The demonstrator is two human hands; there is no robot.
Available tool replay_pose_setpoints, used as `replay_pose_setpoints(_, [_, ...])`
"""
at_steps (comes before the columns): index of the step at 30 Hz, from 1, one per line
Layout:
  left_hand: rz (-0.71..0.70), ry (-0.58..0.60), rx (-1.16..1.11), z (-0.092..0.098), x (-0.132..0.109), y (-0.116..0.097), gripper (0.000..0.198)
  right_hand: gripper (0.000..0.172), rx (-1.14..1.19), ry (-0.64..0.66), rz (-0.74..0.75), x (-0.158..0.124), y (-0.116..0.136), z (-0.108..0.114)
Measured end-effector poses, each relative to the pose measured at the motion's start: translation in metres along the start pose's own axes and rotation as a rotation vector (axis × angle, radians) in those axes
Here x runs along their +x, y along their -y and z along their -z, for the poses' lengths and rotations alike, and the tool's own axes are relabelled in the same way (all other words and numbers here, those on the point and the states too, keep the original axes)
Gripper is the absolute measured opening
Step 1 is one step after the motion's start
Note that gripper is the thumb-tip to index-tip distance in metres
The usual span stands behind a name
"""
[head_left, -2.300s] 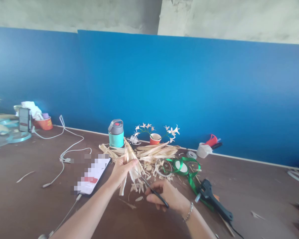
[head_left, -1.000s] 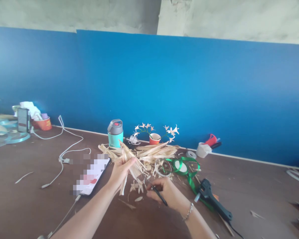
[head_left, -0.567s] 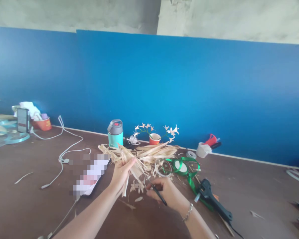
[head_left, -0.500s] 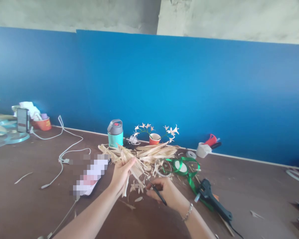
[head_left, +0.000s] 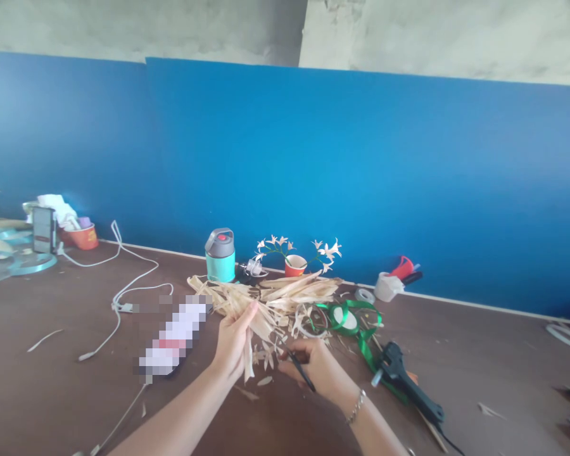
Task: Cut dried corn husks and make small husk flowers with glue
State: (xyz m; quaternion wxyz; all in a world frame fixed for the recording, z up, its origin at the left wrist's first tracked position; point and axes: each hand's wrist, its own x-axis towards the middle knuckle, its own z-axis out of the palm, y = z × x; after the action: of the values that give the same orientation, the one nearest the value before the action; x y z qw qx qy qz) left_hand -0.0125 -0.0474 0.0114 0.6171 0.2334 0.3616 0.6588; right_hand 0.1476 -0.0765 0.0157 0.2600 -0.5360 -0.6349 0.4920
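Note:
My left hand (head_left: pixel 232 339) is closed on a pale dried husk (head_left: pixel 248 360), whose strip hangs below the fingers. To its right, my right hand (head_left: pixel 320 367) pinches a slim black tool (head_left: pixel 303 372); its tip is too small to make out, so I cannot tell its kind. Between the hands, small husk flower pieces (head_left: pixel 268 356) and a loose petal (head_left: pixel 265 380) lie on the brown table (head_left: pixel 275 424). Behind them spreads a heap of dried husks (head_left: pixel 299 290), partly hidden by my left hand.
Right of the heap lie green ribbon (head_left: pixel 368 348) and a black glue gun (head_left: pixel 411 383). At the back stand a turquoise flask (head_left: pixel 220 266), an orange cup (head_left: pixel 295 268) with flower stems, and a white container (head_left: pixel 387 287). A phone (head_left: pixel 173 342) and white cables (head_left: pixel 118 297) lie left.
My left hand has shifted slightly right, and the husk in it has dropped from its raised, fanned position. My right hand and the black tool have barely moved.

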Motion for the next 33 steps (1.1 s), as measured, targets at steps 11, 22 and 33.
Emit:
replay_pose_setpoints(11, [0.022,0.019,0.104,0.003,0.000,0.003,0.024,0.029,0.030,-0.033,-0.053,0.002,0.000,0.001])
replay_pose_setpoints(22, [0.032,0.065,0.110,0.006,-0.001,0.010,0.023,0.021,0.112,-0.048,0.024,0.006,-0.010,-0.005])
replay_pose_setpoints(33, [0.080,0.114,0.109,0.001,-0.005,0.008,0.024,0.019,0.020,-0.122,0.062,0.009,-0.011,-0.007])
